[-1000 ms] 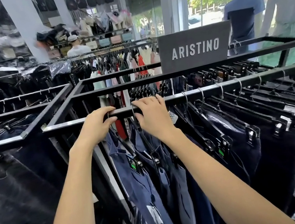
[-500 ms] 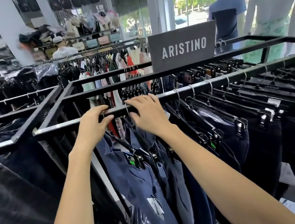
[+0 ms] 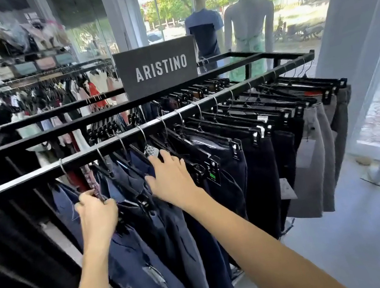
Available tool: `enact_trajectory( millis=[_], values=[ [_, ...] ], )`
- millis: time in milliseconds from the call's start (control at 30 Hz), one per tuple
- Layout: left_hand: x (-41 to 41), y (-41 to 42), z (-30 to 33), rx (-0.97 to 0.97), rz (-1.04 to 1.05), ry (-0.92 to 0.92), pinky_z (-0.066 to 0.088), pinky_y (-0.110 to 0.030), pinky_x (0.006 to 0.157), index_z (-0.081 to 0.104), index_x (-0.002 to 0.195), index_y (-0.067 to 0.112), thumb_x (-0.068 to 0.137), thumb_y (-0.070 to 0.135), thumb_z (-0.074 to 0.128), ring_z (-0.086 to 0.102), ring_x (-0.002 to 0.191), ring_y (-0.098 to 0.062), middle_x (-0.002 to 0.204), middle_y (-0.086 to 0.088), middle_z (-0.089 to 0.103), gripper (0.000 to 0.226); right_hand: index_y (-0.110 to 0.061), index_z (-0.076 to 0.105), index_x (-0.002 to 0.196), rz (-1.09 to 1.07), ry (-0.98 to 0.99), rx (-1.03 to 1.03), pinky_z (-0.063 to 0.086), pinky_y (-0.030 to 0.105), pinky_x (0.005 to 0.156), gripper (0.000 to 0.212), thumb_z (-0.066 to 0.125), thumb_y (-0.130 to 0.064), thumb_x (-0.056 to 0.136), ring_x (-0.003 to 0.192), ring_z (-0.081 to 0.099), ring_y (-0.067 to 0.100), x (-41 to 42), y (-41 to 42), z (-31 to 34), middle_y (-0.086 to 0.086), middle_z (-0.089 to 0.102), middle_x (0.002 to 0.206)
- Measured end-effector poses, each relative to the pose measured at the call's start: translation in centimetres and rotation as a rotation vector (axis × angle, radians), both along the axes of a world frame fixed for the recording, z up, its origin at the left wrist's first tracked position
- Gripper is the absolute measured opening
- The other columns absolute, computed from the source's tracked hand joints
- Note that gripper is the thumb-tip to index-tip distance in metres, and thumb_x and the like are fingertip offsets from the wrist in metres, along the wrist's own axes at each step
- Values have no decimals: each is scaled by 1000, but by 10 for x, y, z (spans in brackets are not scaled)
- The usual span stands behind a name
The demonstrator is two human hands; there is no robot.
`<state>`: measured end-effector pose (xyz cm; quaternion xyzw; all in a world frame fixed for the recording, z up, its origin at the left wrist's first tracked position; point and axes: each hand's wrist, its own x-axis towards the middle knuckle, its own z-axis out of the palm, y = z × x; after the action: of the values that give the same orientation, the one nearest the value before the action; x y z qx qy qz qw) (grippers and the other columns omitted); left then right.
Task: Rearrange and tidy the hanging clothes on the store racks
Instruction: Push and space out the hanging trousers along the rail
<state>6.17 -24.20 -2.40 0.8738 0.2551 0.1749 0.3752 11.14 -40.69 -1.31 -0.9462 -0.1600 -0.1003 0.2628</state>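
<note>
Shop floor, glass front behind. Rail runs lower left to upper right; trousers hang lengthwise down. Hanger bar is gripped by left hand; right hand rests with fingers spread.

Hangers pack the rail tightly rightward; looser gaps open at its left end. The sign blocks the rack's top centre.
</note>
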Motion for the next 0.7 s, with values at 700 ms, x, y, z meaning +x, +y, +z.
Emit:
enact_trajectory(
  millis=[700],
  values=[
    [13, -108, 5, 689, -90, 11, 36, -44, 110, 56, 134, 8, 97, 47, 48, 45, 132, -28, 141, -10, 52, 54, -9, 44, 143, 144, -139, -94, 13, 57, 118, 52, 43, -39, 101, 146, 20, 35, 18, -102, -9, 15, 33, 154]
  ],
)
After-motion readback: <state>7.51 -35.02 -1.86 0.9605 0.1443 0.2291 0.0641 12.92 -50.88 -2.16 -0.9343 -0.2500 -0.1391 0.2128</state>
